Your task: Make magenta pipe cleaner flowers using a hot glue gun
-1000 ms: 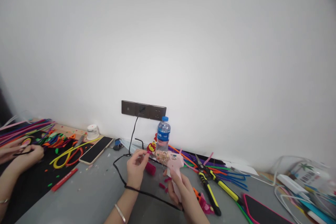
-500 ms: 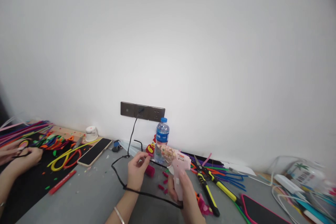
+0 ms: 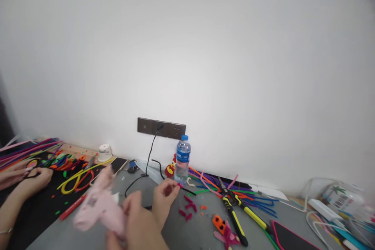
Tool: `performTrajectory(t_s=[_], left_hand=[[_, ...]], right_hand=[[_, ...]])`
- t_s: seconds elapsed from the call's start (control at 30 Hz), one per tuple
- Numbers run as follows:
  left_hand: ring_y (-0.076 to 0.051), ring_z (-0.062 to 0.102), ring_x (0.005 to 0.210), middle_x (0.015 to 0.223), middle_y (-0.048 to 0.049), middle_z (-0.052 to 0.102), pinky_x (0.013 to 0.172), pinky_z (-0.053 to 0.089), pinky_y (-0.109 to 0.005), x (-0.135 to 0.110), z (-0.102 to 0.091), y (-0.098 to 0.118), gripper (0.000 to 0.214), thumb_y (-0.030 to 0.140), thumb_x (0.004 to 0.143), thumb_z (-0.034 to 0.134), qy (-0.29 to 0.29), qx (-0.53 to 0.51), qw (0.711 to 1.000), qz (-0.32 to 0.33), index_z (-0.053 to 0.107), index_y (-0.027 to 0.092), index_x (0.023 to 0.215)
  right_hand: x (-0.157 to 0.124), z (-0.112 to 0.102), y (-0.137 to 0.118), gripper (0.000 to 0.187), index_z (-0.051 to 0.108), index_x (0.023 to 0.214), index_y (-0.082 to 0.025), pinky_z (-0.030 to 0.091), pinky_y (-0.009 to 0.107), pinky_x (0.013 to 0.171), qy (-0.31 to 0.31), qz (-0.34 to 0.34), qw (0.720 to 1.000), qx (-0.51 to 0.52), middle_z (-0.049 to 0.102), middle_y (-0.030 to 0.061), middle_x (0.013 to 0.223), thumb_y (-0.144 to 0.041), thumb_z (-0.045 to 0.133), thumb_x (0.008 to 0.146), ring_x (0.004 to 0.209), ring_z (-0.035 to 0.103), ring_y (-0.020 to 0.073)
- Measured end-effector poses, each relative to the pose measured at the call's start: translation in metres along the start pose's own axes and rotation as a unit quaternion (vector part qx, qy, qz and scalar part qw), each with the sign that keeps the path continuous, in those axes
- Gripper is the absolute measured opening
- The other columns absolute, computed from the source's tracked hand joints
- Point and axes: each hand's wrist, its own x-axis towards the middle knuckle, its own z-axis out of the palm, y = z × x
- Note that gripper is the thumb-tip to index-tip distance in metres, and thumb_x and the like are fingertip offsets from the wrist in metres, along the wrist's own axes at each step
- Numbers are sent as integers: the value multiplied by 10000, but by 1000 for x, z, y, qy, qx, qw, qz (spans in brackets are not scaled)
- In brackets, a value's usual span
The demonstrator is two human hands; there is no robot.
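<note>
white wall fills most of the view; a wall outlet (image 3: 161, 128) sits low on it, and a black cord (image 3: 137, 177) runs from it down onto the grey tabletop (image 3: 191, 235).

hands: right hand (image 3: 140, 224) is crossed over to the left, closed round a pink glue gun (image 3: 98, 208), both smeared by blur. left hand (image 3: 163, 201) sits just behind it, fingertips pinched narrow on a small magenta piece (image 3: 179, 184) held above the tabletop, near the water bottle (image 3: 183, 159).

progress, as a judgement: several cut magenta bits (image 3: 187, 207) lie loose beside the left hand, unjoined. a red-and-yellow figure (image 3: 170, 169) by the bottle and an orange-and-pink figure (image 3: 225, 234) nearer in look made up. the pinched piece looks separate, not fixed to anything. whether it carries glue cannot be told.

room and edges: the wall closes the far side, and the near tabletop edge is out of view. the right is crowded with yellow-handled cutters (image 3: 233, 215), a spread of pipe cleaners (image 3: 252, 197), a pink-cased phone (image 3: 290, 236) and cables beyond. on the left, a co-worker's hands (image 3: 35, 175) work over a black mat (image 3: 35, 207), with another phone (image 3: 117, 163) at its edge. the barest grey lies between the mat and the cord, under the glue gun, and in front of the cut bits. the cord crosses close to both hands.
</note>
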Motion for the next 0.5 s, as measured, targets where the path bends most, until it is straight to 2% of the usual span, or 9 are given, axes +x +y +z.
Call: performTrajectory(t_s=[0.07, 0.1, 0.17, 0.3, 0.4, 0.5], left_hand=[[-110, 472, 499, 611, -5, 580, 482, 378, -209, -2, 1, 0, 181, 307, 729, 674, -40, -2, 999, -10, 688, 145, 650], [-115, 479, 514, 628, -9, 585, 494, 381, -212, -2, 1, 1, 171, 297, 733, 667, -50, -2, 999, -14, 685, 146, 654], [-125, 492, 539, 640, -13, 590, 518, 389, -218, -3, 2, 1, 158, 284, 725, 668, -49, 4, 999, -13, 674, 148, 645], [-132, 491, 560, 640, -13, 586, 545, 391, -224, -4, 4, 3, 149, 282, 721, 665, -53, 9, 998, -17, 659, 152, 648], [-123, 467, 550, 649, -12, 581, 525, 372, -216, -3, 3, 4, 158, 290, 723, 661, -52, 8, 998, -31, 657, 147, 657], [-119, 453, 556, 659, -10, 573, 516, 358, -210, -4, 3, 4, 162, 289, 723, 662, -52, 3, 998, -38, 656, 144, 651]], right_hand=[[15, 26, -13, 452, 484, 1094, -100, 536, 409, 588, -87, -54, 990, -93, 665, 155, 861, -291, 618, 707, 692, 643, 305], [21, 39, -16, 494, 468, 1138, -77, 537, 430, 590, -95, -55, 984, -138, 667, 188, 904, -287, 618, 717, 728, 650, 327], [30, 67, -15, 461, 490, 1120, -76, 531, 442, 576, -109, -29, 975, -192, 678, 196, 898, -259, 623, 719, 728, 657, 337], [40, 111, -4, 307, 511, 1115, -79, 500, 441, 589, -81, 67, 972, -210, 696, 203, 946, -104, 452, 815, 763, 672, 327], [40, 124, 2, 296, 560, 1065, -70, 500, 447, 593, -96, 92, 969, -207, 702, 224, 912, -41, 464, 787, 751, 672, 323], [32, 111, 1, 289, 598, 1040, -42, 504, 505, 662, -104, 94, 970, -201, 680, 272, 953, -52, 540, 757, 825, 657, 359]])
